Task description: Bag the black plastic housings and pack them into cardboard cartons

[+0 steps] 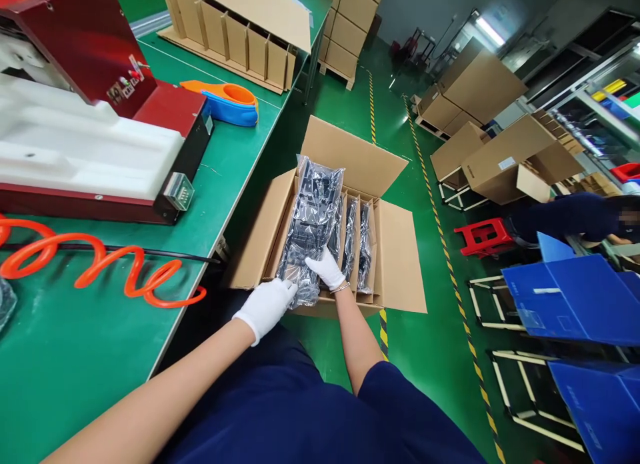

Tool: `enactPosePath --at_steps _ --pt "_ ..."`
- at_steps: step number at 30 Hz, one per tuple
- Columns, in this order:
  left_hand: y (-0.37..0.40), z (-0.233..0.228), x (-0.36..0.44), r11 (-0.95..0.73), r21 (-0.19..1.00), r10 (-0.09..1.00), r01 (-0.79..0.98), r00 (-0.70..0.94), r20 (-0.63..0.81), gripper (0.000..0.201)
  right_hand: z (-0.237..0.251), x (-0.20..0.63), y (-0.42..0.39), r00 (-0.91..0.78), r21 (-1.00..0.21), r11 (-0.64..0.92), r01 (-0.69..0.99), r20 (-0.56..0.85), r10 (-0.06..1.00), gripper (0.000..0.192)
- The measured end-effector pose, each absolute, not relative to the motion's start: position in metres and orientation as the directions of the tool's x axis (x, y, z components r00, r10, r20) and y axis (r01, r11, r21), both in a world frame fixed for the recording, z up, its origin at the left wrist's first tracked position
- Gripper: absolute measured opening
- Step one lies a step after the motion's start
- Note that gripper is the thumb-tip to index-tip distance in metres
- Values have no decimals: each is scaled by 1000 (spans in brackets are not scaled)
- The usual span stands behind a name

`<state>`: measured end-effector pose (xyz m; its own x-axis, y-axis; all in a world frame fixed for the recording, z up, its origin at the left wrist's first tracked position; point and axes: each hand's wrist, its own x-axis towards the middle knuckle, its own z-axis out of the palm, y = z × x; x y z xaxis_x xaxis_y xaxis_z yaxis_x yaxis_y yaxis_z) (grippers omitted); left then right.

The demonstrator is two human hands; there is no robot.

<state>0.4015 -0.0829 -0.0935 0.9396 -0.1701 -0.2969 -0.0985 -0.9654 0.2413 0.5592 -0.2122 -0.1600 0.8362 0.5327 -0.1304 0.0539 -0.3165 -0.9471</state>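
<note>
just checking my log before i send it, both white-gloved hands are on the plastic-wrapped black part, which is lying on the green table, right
Not quite: the head view shows the plastic-wrapped black part at the mouth of the open cardboard box, beside the green table, not on it. The white-gloved left hand and right hand are indeed on it.

Glove-white on the left hand (267, 307), glove-white on the right hand (327, 269) too! Straight into black under clear film on the bagged part (311, 217), then plain brown over the open carton (403, 257). Solid green across the bench (75, 364), dark red on the machine (165, 111), white along its bed (100, 151), bright orange round the coiled hose (173, 304). And down the floor line (449, 274), yellow-and-black stripes!
</note>
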Motion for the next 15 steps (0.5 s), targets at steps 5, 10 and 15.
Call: enactPosePath --at_steps 5,10,15 --pt "-83 -93 401 -969 214 -187 -127 937 -294 42 -164 562 -215 823 -945 -316 83 -114 556 79" --pt "-83 -93 401 -968 212 -192 -134 939 -286 42 -170 563 -216 831 -941 -323 100 -99 547 72" --pt "-83 -94 400 -969 206 -194 -138 939 -282 44 -172 563 -216 842 -937 -332 105 -94 531 72"
